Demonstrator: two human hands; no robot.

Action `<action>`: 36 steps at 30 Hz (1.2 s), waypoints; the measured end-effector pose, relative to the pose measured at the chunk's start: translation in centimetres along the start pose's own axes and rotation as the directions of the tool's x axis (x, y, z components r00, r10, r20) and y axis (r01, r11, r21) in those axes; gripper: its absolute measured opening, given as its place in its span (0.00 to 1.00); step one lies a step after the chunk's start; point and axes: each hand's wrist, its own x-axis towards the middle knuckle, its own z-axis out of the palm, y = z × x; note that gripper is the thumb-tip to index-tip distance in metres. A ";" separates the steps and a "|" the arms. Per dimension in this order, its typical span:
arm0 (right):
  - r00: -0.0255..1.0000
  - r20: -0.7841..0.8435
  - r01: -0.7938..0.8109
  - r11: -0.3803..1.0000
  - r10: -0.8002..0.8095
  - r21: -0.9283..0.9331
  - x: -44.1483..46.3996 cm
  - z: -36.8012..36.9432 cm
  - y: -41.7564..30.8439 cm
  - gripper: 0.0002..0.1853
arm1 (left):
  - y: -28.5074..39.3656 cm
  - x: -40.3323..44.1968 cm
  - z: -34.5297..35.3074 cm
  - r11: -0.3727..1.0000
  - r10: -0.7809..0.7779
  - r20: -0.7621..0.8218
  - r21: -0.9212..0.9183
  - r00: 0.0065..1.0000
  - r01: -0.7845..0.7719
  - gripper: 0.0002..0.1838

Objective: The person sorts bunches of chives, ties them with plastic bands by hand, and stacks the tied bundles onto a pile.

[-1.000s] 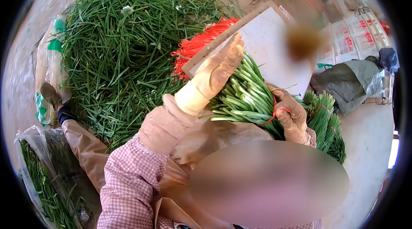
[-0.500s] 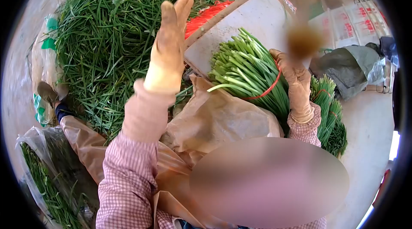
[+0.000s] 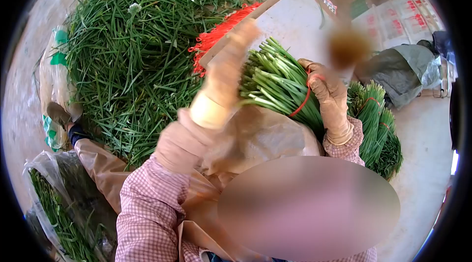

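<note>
My left hand [image 3: 221,77], in a tan glove, is smeared by motion beside the pale cut ends of a bundle of garlic chives [image 3: 280,82]. Its fingers look stretched out, with nothing seen in them; whether the palm touches the stalks I cannot tell. From the other side my gloved right hand [image 3: 328,100] grips the bundle, fingers and thumb near the red band [image 3: 303,103] around it. The bundle lies tilted above a brown plastic apron [image 3: 265,129] over my lap, its cut ends toward the upper left.
A big heap of loose chives [image 3: 132,55] covers the left floor. Red ties [image 3: 216,33] lie beside a white board [image 3: 290,16]. Banded bundles [image 3: 376,124] stand at right, near a grey-green bag [image 3: 405,72]. A clear plastic bag [image 3: 73,198] of greens sits lower left.
My left hand has swung right and down to the cut ends of the bundle. My right hand still holds the bundle, which has shifted slightly.
</note>
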 end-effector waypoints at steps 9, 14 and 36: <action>0.980 0.078 0.196 0.956 -0.183 -0.217 -1.8 0.8 -1.0 0.11 | -5.4 2.9 -1.7 0.924 -0.146 0.207 0.377 0.967 0.059 0.29; 0.973 0.037 0.230 0.934 -0.229 -0.275 -2.0 0.7 -0.7 0.08 | 0.4 2.2 0.6 0.983 -0.171 -0.111 -0.094 0.979 0.161 0.23; 0.938 -0.012 0.299 0.825 -0.347 -0.480 -1.2 1.6 -0.4 0.06 | 4.8 -0.7 3.4 0.567 0.018 0.107 0.818 0.994 -0.098 0.06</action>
